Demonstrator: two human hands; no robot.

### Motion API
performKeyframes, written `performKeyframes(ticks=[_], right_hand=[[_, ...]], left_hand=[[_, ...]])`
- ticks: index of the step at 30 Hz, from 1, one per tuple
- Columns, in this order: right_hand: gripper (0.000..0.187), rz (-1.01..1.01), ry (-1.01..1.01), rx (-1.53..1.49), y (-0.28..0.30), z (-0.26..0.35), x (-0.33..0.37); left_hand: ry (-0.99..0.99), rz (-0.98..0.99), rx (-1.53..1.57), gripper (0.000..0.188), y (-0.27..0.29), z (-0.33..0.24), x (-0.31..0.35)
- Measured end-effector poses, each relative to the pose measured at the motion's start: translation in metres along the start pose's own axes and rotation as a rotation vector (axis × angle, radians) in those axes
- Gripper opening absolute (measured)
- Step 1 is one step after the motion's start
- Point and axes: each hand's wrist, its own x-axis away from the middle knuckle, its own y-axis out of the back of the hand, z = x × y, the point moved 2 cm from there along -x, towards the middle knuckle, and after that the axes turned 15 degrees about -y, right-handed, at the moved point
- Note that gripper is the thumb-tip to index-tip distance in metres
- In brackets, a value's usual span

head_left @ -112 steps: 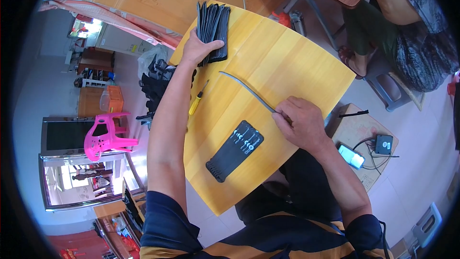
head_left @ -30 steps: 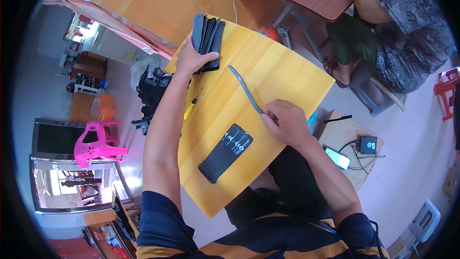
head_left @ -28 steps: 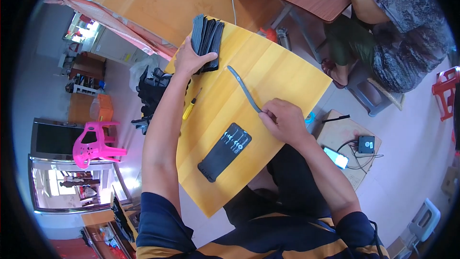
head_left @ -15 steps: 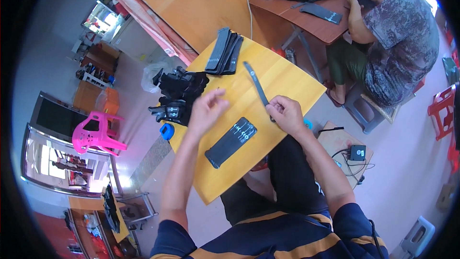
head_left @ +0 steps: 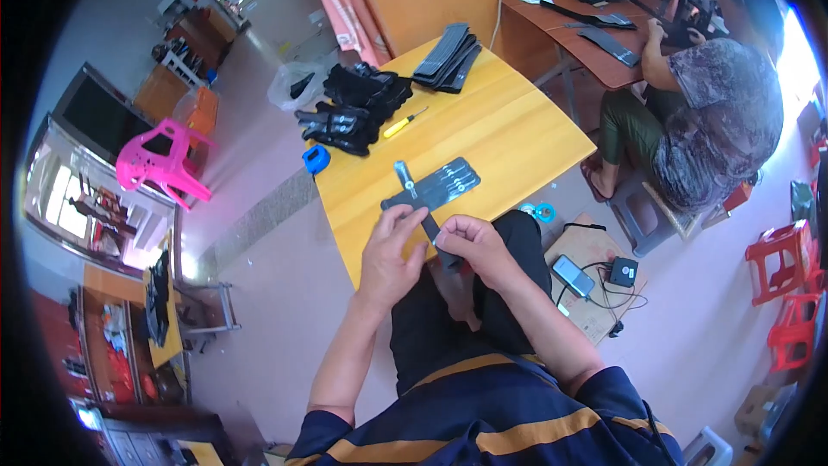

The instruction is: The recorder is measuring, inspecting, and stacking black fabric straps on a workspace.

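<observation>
Over the near edge of the yellow table, a narrow dark strap [head_left: 404, 174] slants with its far end pointing away from me. My right hand [head_left: 474, 248] pinches its near part between thumb and fingers. My left hand [head_left: 390, 257] has its fingertips against the strap's left edge, its thumb spread away from them. Just beyond my hands a flat black rectangular piece [head_left: 454, 181], with pale markings and several small light strips, lies on the table. The strap crosses in front of its left end.
On the yellow table [head_left: 526, 129] are stacked dark flat pieces [head_left: 447, 56], a bundled black pile [head_left: 362, 95], a yellow-handled screwdriver [head_left: 400, 126] and a blue tape measure [head_left: 316, 158]. A co-worker [head_left: 716, 112] sits at a brown table [head_left: 552, 30] on the right.
My right hand has brought the strap nearer to me, and my left hand has come in to touch it. The view has shifted, and the screwdriver now shows.
</observation>
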Motion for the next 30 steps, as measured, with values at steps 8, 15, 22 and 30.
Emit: performKeyframes(ticks=[8,15,22,30], right_hand=[[0.01,0.399,-0.226,-0.109,-0.006,-0.002,0.035],[0.017,0.273,-0.297,-0.235,0.032,-0.022,0.029],[0.014,0.039,-0.326,-0.084,0.05,-0.036,0.024],[0.016,-0.061,-0.166,0.162,0.062,-0.022,0.014]], left_hand=[[-0.064,-0.03,0.043,0.032,0.024,0.005,0.026],[0.096,0.082,0.297,0.02,0.04,0.02,0.058],[0.381,-0.031,0.594,0.019,0.034,0.033,0.085],[0.532,-0.09,0.76,0.025,0.012,0.05,0.101]])
